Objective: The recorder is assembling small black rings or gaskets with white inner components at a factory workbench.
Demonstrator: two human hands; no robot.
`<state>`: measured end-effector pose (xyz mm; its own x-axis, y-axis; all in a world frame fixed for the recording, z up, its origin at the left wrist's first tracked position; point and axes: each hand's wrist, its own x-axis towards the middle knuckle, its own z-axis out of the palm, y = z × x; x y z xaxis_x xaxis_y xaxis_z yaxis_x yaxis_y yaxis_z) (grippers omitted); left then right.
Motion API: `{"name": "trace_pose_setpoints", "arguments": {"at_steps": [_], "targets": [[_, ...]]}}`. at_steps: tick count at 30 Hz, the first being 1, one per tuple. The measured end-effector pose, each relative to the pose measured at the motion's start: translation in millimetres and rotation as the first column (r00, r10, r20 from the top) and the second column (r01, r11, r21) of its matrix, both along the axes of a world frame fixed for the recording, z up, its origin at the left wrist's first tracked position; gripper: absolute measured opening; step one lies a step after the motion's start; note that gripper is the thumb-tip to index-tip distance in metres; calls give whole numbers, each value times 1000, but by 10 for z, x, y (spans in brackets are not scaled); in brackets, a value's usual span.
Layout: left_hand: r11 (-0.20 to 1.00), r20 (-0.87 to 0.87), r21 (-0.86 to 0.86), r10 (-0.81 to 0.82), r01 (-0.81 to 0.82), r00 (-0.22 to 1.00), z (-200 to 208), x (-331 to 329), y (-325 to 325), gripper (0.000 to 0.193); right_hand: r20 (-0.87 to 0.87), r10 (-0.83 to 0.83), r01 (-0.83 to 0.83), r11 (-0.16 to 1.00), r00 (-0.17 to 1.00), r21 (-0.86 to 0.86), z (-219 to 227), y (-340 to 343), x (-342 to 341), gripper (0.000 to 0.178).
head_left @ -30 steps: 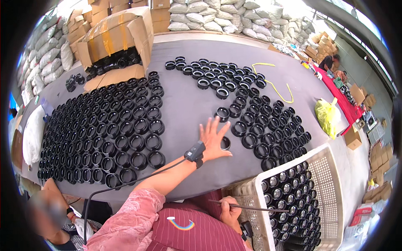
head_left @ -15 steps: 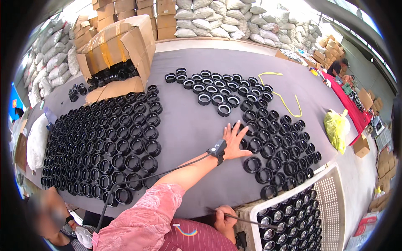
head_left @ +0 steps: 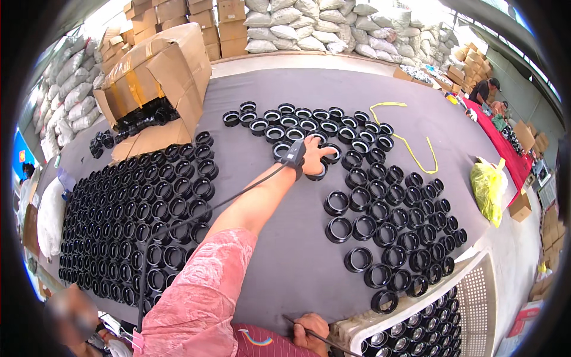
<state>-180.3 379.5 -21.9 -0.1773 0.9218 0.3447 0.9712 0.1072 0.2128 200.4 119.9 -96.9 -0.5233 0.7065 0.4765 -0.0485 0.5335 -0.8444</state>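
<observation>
My left hand [head_left: 315, 157] reaches over the near end of a group of black rings with pale insides [head_left: 275, 133]. Its fingers are apart and touch the rings, and one black ring [head_left: 320, 173] shows partly beneath it. Whether it grips any ring is unclear. On that wrist is a dark box-shaped device [head_left: 292, 156] with a cable. My right hand [head_left: 312, 331] is closed at the table's near edge, around a thin dark rod-like thing [head_left: 327, 340]. To its upper right stand loose rows of black rings [head_left: 358, 259].
A dense block of black rings [head_left: 143, 210] covers the table's left. Behind it, an open carton [head_left: 134, 80] lies on its side with black parts inside. A pale crate [head_left: 479, 282] of similar parts stands at lower right. Yellow strap [head_left: 416, 156] and a yellow bag [head_left: 488, 190] lie right.
My left hand has moved up and left, from beside the right-hand rows to the pale-lined rings. My right hand stays closed low down. The view has shifted slightly.
</observation>
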Motion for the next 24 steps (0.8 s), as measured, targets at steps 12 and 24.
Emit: {"name": "trace_pose_setpoints", "arguments": {"at_steps": [12,24], "targets": [[991,-199,-133,-27,1,980,-168,-122,37,42,-21,-11,12,999,1000,33,71,-29,-51,3],[917,-130,-65,-399,393,908,-188,-28,-1353,47,-51,49,-42,991,997,130,69,75,-95,4]]}}
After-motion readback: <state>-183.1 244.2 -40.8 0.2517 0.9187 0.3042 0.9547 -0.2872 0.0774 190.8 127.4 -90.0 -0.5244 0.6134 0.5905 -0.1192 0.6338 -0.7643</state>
